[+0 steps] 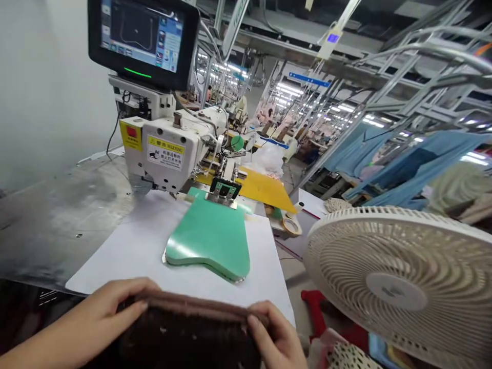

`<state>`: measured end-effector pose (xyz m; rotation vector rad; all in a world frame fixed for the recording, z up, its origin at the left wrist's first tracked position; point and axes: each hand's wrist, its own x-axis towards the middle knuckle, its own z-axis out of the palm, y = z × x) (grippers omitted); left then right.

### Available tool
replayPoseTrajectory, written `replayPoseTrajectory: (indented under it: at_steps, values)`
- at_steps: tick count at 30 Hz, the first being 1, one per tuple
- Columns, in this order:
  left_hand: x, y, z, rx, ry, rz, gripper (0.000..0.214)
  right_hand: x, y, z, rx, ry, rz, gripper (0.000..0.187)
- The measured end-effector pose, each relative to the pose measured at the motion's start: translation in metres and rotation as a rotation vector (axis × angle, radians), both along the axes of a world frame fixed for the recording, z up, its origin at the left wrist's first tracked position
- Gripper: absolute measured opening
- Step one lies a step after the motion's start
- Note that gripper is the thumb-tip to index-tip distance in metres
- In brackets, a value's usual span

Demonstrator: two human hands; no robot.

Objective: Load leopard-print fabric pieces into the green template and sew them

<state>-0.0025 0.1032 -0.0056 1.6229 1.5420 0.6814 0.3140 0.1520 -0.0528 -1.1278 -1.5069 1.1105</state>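
Observation:
A strip of dark brown fabric is stretched between my two hands at the bottom of the head view. My left hand pinches its left end between thumb and fingers, and my right hand grips the right end the same way. The lower part of the cloth is dark and hard to make out. Beyond it, apart from both hands, a green template plate lies on a white sheet. A metal clamp sits over the plate's far end, beside the sewing machine head.
A monitor stands above the machine at the left. To the right, a large white fan comes close to the work surface. A yellow sheet and a tape roll lie behind. Blue cloth hangs at the right.

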Motion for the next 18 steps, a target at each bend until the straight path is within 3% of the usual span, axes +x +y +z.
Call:
replayPoseTrajectory:
  at_steps: [2,4,7,12,18]
  values:
    - [0.004,0.019,0.000,-0.094,-0.016,0.015,0.029,-0.005,0.014,-0.008,-0.011,-0.077,0.061,0.035]
    - [0.006,0.032,0.000,-0.088,0.036,0.041,0.030,-0.008,0.025,-0.014,0.053,-0.218,0.096,0.029]
    - [0.003,0.038,-0.005,-0.073,0.093,0.056,0.035,-0.011,0.036,-0.022,0.170,-0.390,0.046,0.023]
    - [-0.005,0.035,-0.012,-0.082,0.078,0.148,0.034,-0.009,0.043,-0.032,0.324,-0.401,-0.013,0.023]
    - [-0.007,0.048,-0.006,-0.179,0.196,0.111,0.030,0.002,0.050,-0.043,0.272,-0.419,0.027,0.017]
